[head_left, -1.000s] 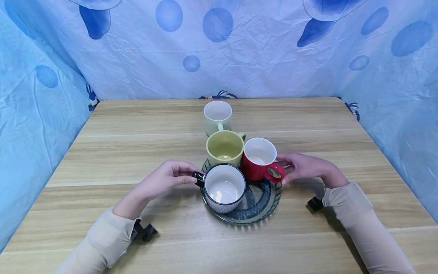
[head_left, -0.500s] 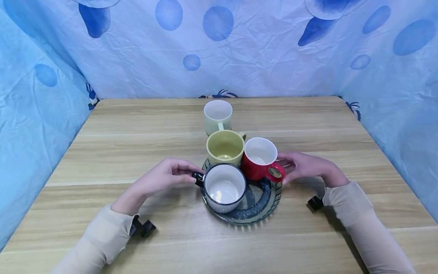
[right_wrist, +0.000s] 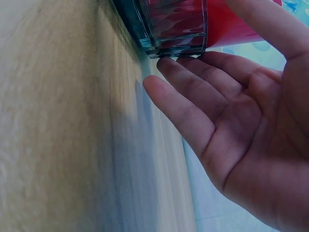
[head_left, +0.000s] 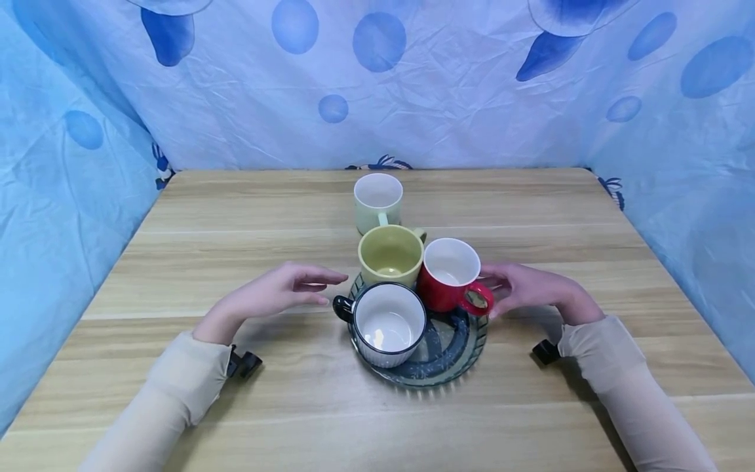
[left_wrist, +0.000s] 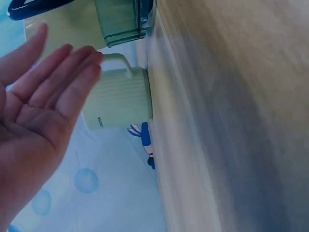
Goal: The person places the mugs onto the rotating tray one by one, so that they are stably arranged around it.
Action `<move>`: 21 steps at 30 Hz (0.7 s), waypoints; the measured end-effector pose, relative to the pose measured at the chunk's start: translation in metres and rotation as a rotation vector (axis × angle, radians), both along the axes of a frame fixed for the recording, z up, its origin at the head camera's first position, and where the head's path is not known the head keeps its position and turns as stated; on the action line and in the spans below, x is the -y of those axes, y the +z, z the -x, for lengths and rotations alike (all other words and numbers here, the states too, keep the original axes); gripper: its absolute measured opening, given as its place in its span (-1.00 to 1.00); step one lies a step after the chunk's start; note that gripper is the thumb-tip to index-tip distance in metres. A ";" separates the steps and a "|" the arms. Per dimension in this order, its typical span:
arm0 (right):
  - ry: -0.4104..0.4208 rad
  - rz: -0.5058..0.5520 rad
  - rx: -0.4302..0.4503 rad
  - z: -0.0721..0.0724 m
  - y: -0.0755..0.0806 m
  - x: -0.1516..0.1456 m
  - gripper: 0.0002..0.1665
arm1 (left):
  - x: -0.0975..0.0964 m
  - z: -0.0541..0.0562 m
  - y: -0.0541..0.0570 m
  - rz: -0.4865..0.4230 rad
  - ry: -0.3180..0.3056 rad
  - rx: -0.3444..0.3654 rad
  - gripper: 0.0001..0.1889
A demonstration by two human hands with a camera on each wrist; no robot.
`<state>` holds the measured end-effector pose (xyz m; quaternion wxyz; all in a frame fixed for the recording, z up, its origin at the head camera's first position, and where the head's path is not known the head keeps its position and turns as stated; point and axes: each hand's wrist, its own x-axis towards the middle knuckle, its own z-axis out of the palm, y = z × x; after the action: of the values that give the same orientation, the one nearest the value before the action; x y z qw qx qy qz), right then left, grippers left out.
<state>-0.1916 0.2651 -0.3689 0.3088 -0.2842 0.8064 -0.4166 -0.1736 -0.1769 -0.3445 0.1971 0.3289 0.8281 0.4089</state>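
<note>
In the head view a round blue-green glass dish [head_left: 433, 375] bears a white mug with black rim and handle [head_left: 389, 321] at its left. A red mug with white inside [head_left: 435, 288] stands at its back right, handle towards the front right. A yellow-green mug [head_left: 389, 255] stands at the dish's back edge; its base is hidden. My left hand [head_left: 280, 292] hovers left of the black handle, apart from it, fingers loosely extended. My right hand [head_left: 522, 288] is beside the red mug; in the right wrist view its extended fingertips [right_wrist: 166, 65] lie at the dish's glass wall [right_wrist: 178, 29].
A pale green mug [head_left: 368, 213] stands on the wooden table [head_left: 236, 216] behind the yellow-green one, its handle facing the front. Blue patterned cloth [head_left: 472, 98] hangs behind the table and along both sides.
My left hand has let go of the black mug handle and drawn back a little to the left. My right hand and the mugs have stayed in place.
</note>
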 end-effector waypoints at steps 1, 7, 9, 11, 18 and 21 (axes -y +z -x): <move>0.000 0.000 0.002 0.000 0.000 0.000 0.02 | -0.001 0.001 0.000 0.020 0.002 -0.024 -0.56; 0.003 0.001 -0.008 0.000 0.001 0.001 0.01 | -0.009 0.002 -0.002 0.059 -0.027 -0.071 -0.53; 0.003 -0.005 -0.014 0.000 0.001 0.001 0.00 | -0.011 0.002 -0.004 0.038 -0.029 -0.048 -0.50; 0.003 -0.012 -0.019 0.000 0.001 0.000 -0.01 | -0.013 0.002 -0.007 0.012 -0.027 -0.018 -0.45; 0.002 -0.027 -0.044 -0.001 0.000 -0.001 -0.02 | -0.020 0.004 -0.014 -0.012 -0.026 0.060 -0.24; 0.010 -0.024 -0.035 0.000 0.001 0.000 -0.01 | -0.022 0.004 -0.013 0.004 -0.028 0.058 -0.22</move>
<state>-0.1916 0.2647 -0.3680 0.3001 -0.2917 0.8151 -0.4005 -0.1777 -0.1550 -0.3576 0.2274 0.3280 0.8183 0.4137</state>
